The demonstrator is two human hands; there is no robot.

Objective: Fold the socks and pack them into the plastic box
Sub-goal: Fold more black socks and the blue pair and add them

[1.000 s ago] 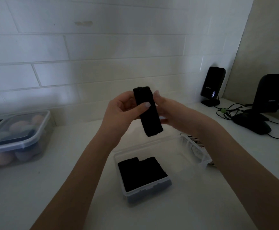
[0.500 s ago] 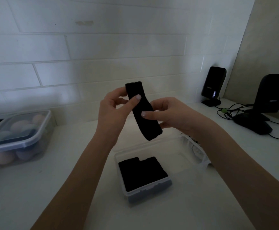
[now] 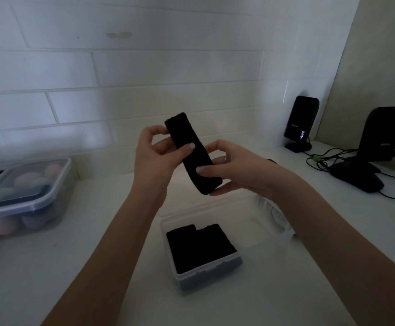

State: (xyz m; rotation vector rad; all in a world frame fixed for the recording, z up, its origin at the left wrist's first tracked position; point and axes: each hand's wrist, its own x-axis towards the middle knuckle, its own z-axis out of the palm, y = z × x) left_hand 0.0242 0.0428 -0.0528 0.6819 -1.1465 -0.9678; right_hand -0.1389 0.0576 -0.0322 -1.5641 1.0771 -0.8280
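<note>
A black sock (image 3: pixel 191 152), flattened into a long narrow strip, is held in the air above the counter, tilted so that its upper end leans left and far while its lower end drops right and near. Its upper part is pinched by the left hand (image 3: pixel 155 156), thumb laid across the front face and fingers curled behind. Its lower part is gripped by the right hand (image 3: pixel 235 170), thumb pressed on the front and fingers wrapped underneath. Both hands are thus closed on the sock.

Directly below, on the white counter (image 3: pixel 74 267), an open clear plastic box (image 3: pixel 215 272) is set, with folded black socks (image 3: pixel 200 247) already laid flat in its near-left portion; the far-right portion appears unfilled.

The folding step is judged to be in hand, with packing partly done. For the next move, the strip would need to be doubled end to end into a compact packet, then lowered into the free space beside the packed pairs.

At the far left a lidded container (image 3: pixel 24 196) of pale rounded items is seen. At the far right two black speakers (image 3: pixel 301 121) and trailing cables (image 3: pixel 321 158) are placed.
</note>
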